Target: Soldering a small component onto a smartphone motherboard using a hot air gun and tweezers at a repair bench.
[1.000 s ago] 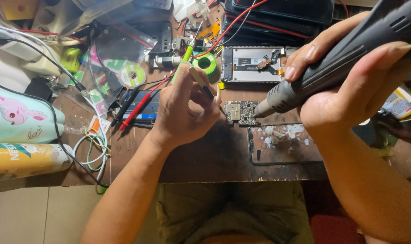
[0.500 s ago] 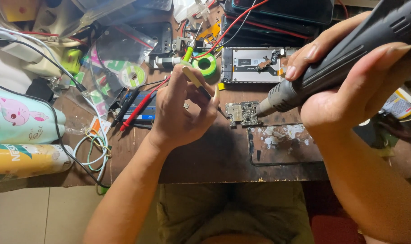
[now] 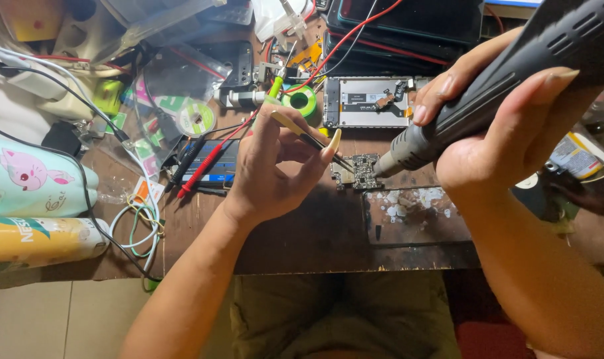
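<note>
My left hand point(image 3: 275, 169) is clenched around thin tweezers point(image 3: 308, 138), pinched between thumb and fingers like a pen; the tips angle down onto the small circuit board point(image 3: 358, 171), probably to pin it or hold a part steady. My right hand point(image 3: 508, 126) is wrapped tight around a dark hot-air handle point(image 3: 514, 80), with the metal nozzle point(image 3: 398, 154) tilted down at the board's right edge, just beside it. I can't tell if it touches. The low angle looks meant to aim heat at one spot while the tweezers work from the other side.

The board lies flat on the brown table point(image 3: 302, 233), near the front edge and between both hands, next to a dark work mat point(image 3: 415, 219) spotted with white residue. Behind the board is an opened phone frame point(image 3: 372, 101) with its insides showing. A green solder spool point(image 3: 302, 100) sits just left of it. Red and black probe leads point(image 3: 199, 163) lie across a blue-faced meter point(image 3: 215, 163) left of my left hand, within easy reach. At far left a pale green bottle with a pink cartoon point(image 3: 29, 176) and a yellow can point(image 3: 36, 240) lie on their sides, well apart from the work.
</note>
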